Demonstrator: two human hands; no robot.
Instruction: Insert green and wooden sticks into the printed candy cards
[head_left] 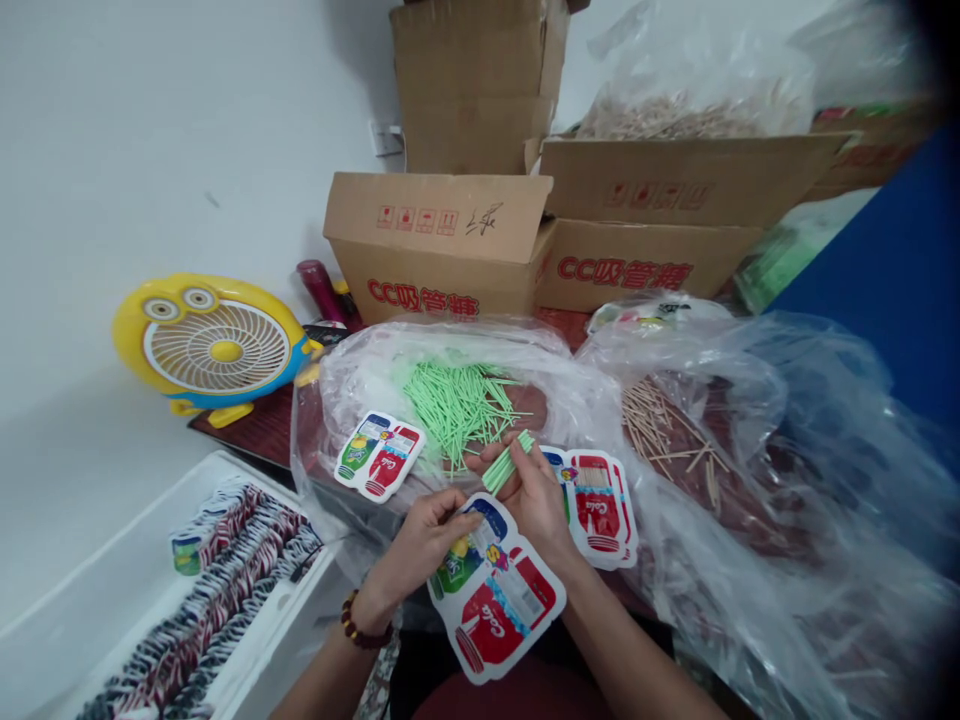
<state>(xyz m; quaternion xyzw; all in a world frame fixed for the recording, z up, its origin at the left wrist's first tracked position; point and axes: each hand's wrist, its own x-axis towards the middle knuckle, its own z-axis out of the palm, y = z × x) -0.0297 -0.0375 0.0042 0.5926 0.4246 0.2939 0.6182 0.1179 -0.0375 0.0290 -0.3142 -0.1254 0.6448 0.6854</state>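
My left hand (427, 540) pinches the upper left edge of a bottle-shaped printed pouch (499, 600), red and green with "Cola" on it. My right hand (532, 490) is closed round a small bundle of green sticks (508, 462), held just above the pouch. Behind my hands lies a loose pile of green sticks (457, 400) in an open clear plastic bag (352, 380). Another pouch (380, 455) rests on that bag to the left. More pouches (600, 505) lie stacked to the right of my right hand.
A white tray (112, 570) at lower left holds rows of pouches. A yellow desk fan (210, 345) stands on the left. Cardboard boxes (435, 245) line the back. A second plastic bag (750, 430) on the right holds tan sticks (660, 420).
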